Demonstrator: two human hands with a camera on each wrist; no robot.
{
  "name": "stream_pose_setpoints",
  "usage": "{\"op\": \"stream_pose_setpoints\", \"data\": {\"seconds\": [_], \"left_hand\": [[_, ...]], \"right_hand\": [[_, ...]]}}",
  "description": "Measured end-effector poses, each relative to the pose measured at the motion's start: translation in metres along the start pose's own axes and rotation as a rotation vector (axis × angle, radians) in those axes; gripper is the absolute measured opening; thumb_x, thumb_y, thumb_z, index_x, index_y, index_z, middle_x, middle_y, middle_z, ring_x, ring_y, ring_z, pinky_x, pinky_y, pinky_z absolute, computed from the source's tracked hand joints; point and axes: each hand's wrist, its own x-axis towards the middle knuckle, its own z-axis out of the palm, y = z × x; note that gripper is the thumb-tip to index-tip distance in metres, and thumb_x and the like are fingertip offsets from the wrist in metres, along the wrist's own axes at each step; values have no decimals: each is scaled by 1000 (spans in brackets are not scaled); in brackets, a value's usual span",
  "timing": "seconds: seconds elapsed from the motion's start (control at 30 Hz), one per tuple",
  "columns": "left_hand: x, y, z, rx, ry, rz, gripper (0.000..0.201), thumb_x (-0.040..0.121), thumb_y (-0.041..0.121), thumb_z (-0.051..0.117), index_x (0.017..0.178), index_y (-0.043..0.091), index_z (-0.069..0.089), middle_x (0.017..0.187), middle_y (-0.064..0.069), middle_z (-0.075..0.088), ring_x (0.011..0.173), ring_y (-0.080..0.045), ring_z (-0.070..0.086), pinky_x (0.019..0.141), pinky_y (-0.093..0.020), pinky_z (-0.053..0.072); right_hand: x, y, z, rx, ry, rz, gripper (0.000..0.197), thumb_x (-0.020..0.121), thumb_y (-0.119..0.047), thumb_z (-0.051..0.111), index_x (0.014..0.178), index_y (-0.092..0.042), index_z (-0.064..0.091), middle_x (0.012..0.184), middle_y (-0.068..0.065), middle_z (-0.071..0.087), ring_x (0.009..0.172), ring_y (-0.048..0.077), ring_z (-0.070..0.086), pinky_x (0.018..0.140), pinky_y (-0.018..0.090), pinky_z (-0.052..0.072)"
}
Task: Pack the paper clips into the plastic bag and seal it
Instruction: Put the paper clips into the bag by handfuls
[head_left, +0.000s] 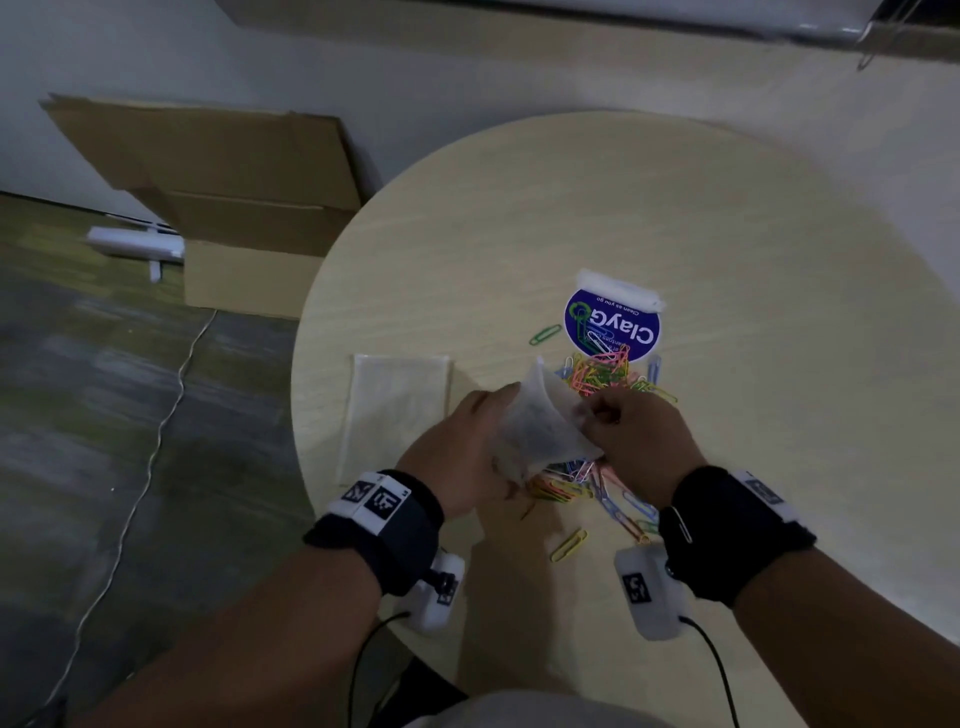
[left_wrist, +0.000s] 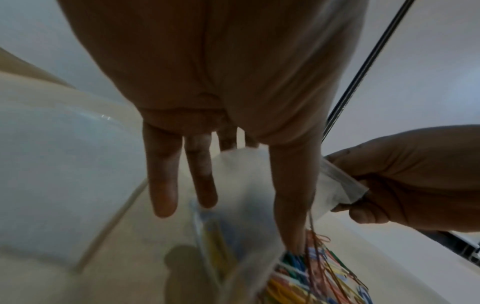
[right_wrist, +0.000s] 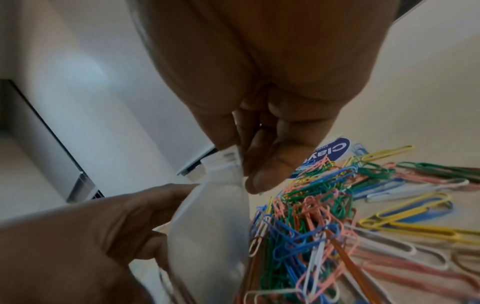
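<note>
A small clear plastic bag is held up over the table between both hands. My left hand grips its left side, thumb in front of the film. My right hand pinches the bag's top strip between thumb and fingers. Coloured paper clips lie heaped just beyond the bag, and more paper clips lie under and in front of it. In the right wrist view the clip pile spreads right of the bag. Whether any clips are inside the bag is unclear.
A round pale wooden table carries everything. A blue and white ClayGo pouch lies behind the clips. A second flat clear bag lies left of my hands. Single clips lie apart. Cardboard boxes stand on the floor to the left.
</note>
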Motion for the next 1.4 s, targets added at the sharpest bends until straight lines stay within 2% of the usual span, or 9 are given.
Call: {"op": "stream_pose_setpoints", "data": {"seconds": [0.1,0.23,0.37,0.53,0.7,0.87,1.0,1.23,1.4], "left_hand": [[-3,2,-17,99,-10,7,105,75,25,83,157,34,17,155,9,23,114,-23,54,85,-40,54],[-2,13,-29,-140,259,-81,25,89,42,65,106,25,59,108,2,58,78,-16,57,74,-38,51],[5,31,-25,-238,253,-209,71,86,72,44,81,4,64,78,-16,67,69,-32,63,71,-47,54],[-1,30,-25,-281,217,-183,46,87,38,52,72,-6,47,78,-33,56,62,-37,58,60,-41,44],[-26,38,-55,-91,208,-136,45,91,32,58,55,12,39,60,-25,52,64,-40,60,60,-45,47],[-18,20,-40,-318,302,-160,46,75,60,68,79,16,58,83,-4,64,64,-18,55,68,-40,51],[-16,0,-16,-236,166,-120,117,42,64,89,142,36,36,138,14,38,116,-2,46,98,-26,42],[-13,-19,3,-213,204,-182,64,72,33,82,125,33,45,115,0,61,97,-23,66,76,-49,59],[-17,-26,5,-281,207,-152,57,76,19,82,118,34,46,107,1,64,79,-16,70,67,-46,59]], "right_hand": [[4,-3,-4,65,17,-15,11,81,-24,61,83,-22,72,79,0,72,76,25,68,74,47,57],[4,-15,-5,116,2,-68,14,88,-26,60,88,-22,73,80,-1,72,74,22,68,72,46,58],[4,-28,2,138,-26,-151,17,90,-28,59,93,-19,73,86,-1,72,79,19,67,74,46,58],[2,-27,3,0,75,-115,17,87,-29,57,75,-20,64,70,-2,66,67,21,61,65,38,52],[-10,-35,1,-28,56,-192,14,84,-21,60,72,-14,60,64,-2,59,61,11,52,56,28,39],[-4,-28,15,132,-138,-119,18,85,-31,60,78,-15,64,75,6,67,67,21,60,68,40,53],[-1,-18,18,278,-162,-79,29,74,-50,57,78,-24,68,82,7,72,81,33,68,78,56,55],[-29,20,11,-34,112,-250,9,87,-16,63,91,-22,68,85,-4,62,79,16,58,72,32,48],[-68,70,56,-501,-389,-597,43,76,-13,61,117,-28,64,115,0,64,96,25,59,86,35,53]]}}
